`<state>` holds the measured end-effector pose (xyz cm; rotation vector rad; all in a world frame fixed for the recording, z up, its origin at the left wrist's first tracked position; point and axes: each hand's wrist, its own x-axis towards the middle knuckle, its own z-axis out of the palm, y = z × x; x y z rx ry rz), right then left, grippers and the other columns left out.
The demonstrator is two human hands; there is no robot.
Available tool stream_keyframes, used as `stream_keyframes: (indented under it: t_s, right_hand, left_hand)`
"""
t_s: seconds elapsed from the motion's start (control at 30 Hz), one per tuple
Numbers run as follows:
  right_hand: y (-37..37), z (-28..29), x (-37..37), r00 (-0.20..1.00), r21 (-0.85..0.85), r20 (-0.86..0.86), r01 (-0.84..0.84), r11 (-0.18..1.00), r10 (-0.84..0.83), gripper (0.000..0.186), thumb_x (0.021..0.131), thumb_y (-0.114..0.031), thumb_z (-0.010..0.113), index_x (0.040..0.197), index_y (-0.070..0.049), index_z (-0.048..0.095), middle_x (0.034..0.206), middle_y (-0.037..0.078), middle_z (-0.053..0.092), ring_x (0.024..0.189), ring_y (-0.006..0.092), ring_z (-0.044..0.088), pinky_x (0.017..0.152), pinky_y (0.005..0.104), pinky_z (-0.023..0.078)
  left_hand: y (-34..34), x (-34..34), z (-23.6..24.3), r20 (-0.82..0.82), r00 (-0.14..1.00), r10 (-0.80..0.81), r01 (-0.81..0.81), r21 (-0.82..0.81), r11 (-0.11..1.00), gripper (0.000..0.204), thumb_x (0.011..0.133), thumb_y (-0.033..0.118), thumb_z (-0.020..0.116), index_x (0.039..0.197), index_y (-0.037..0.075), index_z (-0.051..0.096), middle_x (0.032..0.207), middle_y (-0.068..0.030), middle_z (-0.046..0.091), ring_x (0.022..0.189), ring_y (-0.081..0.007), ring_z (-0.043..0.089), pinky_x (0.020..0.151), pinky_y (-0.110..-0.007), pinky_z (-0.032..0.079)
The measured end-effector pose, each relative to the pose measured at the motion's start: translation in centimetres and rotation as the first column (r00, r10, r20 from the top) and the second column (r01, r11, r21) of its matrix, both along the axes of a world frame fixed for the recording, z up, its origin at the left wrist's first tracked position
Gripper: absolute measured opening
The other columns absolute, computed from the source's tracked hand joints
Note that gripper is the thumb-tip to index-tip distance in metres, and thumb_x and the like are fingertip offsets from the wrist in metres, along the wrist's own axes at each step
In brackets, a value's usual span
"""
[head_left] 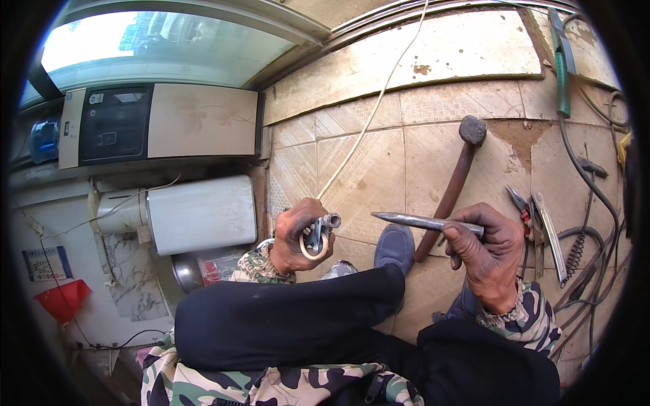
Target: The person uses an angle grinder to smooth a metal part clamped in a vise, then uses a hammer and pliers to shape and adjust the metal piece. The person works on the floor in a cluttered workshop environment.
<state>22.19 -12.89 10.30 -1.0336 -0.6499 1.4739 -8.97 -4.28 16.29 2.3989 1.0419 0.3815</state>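
My left hand (295,230) is closed around a metal fitting with a round open end (332,220). A thin cream hose (369,120) runs down to this hand from the far edge, and a cream loop (314,256) shows below the fingers; how they join is hidden. Between thumb and fingers, my right hand (489,254) grips a pointed steel punch (423,221). Its tip points left toward the fitting, with a gap between them. A sledgehammer (455,177) with a brown handle lies on the tiles beyond my right hand, its dark head away from me.
Pliers (520,205), a long metal-handled tool (550,237) and dark cables (596,271) lie at the right. A green-handled tool (562,74) is at the far right. A pale board (406,57) runs along the back. White appliances (202,213) stand at the left, near my shoe (394,249).
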Motion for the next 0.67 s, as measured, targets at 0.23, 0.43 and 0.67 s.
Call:
stream_keyframes:
  t_s: [0.23, 0.43, 0.67]
  right_hand:
    - [1.1, 0.9, -0.1, 0.994, 0.133, 0.027, -0.112, 0.985, 0.11, 0.018, 0.093, -0.012, 0.079, 0.094, 0.004, 0.071, 0.069, 0.006, 0.069, 0.06, 0.0078, 0.063, 0.052, 0.0225, 0.046]
    - [1.4, 1.3, -0.2, 0.993, 0.197, 0.061, -0.109, 0.974, 0.099, 0.018, 0.093, -0.012, 0.08, 0.092, 0.003, 0.071, 0.069, 0.007, 0.07, 0.061, 0.0093, 0.065, 0.053, 0.0238, 0.047]
    - [2.1, 2.1, -0.3, 0.966, 0.344, 0.24, -0.179, 0.922, 0.098, 0.015, 0.094, -0.013, 0.078, 0.092, 0.0, 0.071, 0.072, 0.005, 0.071, 0.061, 0.0139, 0.068, 0.054, 0.0244, 0.05]
  left_hand:
    - [-0.7, 0.0, 0.5, 0.022, 1.0, 0.009, -0.009, -0.011, 1.0, 0.024, 0.067, -0.003, 0.072, 0.088, 0.002, 0.064, 0.078, -0.0124, 0.063, 0.069, -0.0285, 0.065, 0.063, -0.036, 0.052]
    - [-0.8, 0.1, 0.5, 0.005, 1.0, -0.002, 0.002, -0.012, 1.0, 0.023, 0.067, -0.002, 0.072, 0.089, 0.002, 0.064, 0.079, -0.0126, 0.063, 0.069, -0.0291, 0.064, 0.063, -0.036, 0.052]
    - [-0.9, 0.1, 0.5, 0.0, 1.0, 0.001, -0.001, -0.021, 1.0, 0.022, 0.069, 0.0, 0.072, 0.09, 0.002, 0.065, 0.08, -0.0129, 0.063, 0.07, -0.0285, 0.065, 0.064, -0.036, 0.053]
